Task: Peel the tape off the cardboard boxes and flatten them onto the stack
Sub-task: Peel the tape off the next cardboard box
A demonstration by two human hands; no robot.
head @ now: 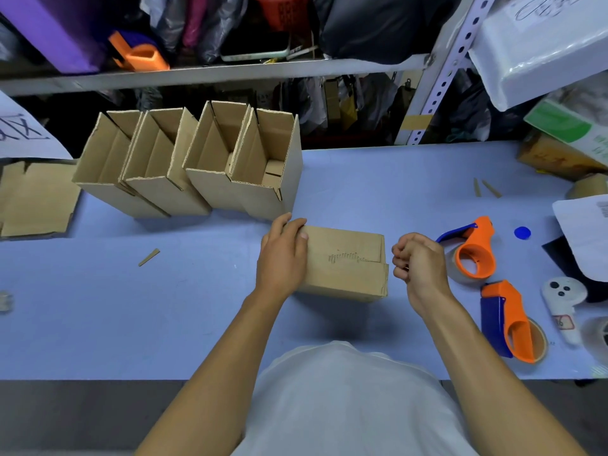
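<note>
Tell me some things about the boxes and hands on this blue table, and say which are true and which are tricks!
1. The left hand rests on the closed brown cardboard box near the person. True.
2. The right hand grips an orange tape dispenser. False: its fingers are curled beside the box's right end, and both orange-and-blue tape dispensers lie on the blue table.
3. Four open brown cardboard boxes stand in a row behind the closed one. True.
4. The flattened cardboard stack lies at the table's right end. False: it lies at the far left.
</note>
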